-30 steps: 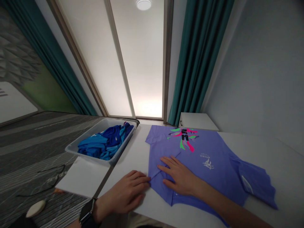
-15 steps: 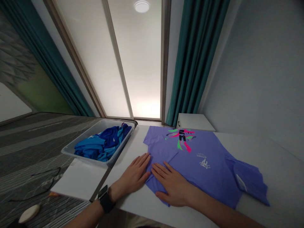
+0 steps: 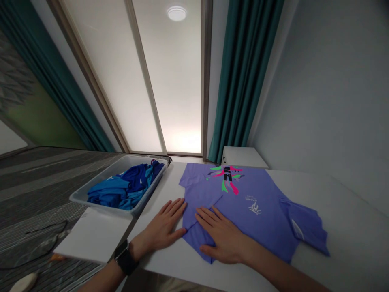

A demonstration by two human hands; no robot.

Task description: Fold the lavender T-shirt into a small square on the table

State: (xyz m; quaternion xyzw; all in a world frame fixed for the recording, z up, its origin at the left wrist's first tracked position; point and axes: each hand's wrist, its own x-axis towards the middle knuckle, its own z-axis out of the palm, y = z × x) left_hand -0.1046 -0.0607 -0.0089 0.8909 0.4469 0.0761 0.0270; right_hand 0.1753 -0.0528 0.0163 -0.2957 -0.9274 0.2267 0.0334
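Note:
A periwinkle short-sleeved shirt [image 3: 252,202] lies flat on a white table [image 3: 349,211], with a pink, green and black print near its far edge and a small white logo. Its near left part is folded over in a flap [image 3: 202,202]. My right hand [image 3: 221,235] rests flat on that fold, fingers spread and holding nothing. My left hand [image 3: 161,225] lies open on the bare table, its fingertips at the shirt's left edge. The right sleeve [image 3: 304,229] sticks out towards the right.
A grey plastic tray [image 3: 100,198] holding heaped blue garments [image 3: 121,188] stands left of the shirt, above a white board [image 3: 94,237]. A black watch [image 3: 126,259] circles my left wrist. Patterned carpet lies below left; a white cabinet [image 3: 243,156] stands beyond the table.
My left hand has turned from pressing sideways at the shirt's fold to lying flat beside it, fingers pointing away from me. The view has drifted, shifting everything slightly left.

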